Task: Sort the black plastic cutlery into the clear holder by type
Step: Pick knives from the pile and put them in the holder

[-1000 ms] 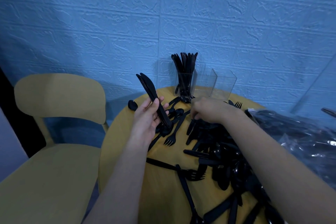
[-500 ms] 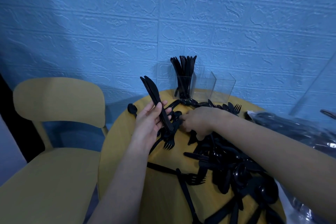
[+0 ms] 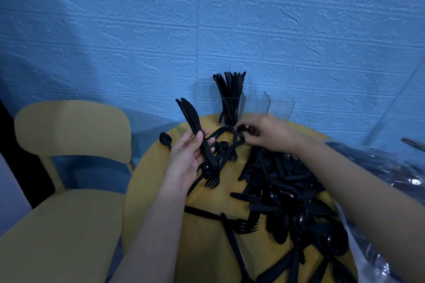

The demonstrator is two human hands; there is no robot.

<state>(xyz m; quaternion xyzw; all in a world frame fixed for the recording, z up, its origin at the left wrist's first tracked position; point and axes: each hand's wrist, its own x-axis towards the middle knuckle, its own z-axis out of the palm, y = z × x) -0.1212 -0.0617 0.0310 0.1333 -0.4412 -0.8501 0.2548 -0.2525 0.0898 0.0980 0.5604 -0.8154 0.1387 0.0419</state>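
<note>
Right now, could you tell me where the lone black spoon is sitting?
In the head view the spoon lies at the round table's far left edge, just left of the left hand holding knives.

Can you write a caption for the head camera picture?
Left hand holds knives; right hand picks cutlery near the clear holder.

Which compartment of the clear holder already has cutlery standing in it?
The leftmost compartment of the clear holder: black knives stand upright in it. The two compartments to its right look empty.
</note>
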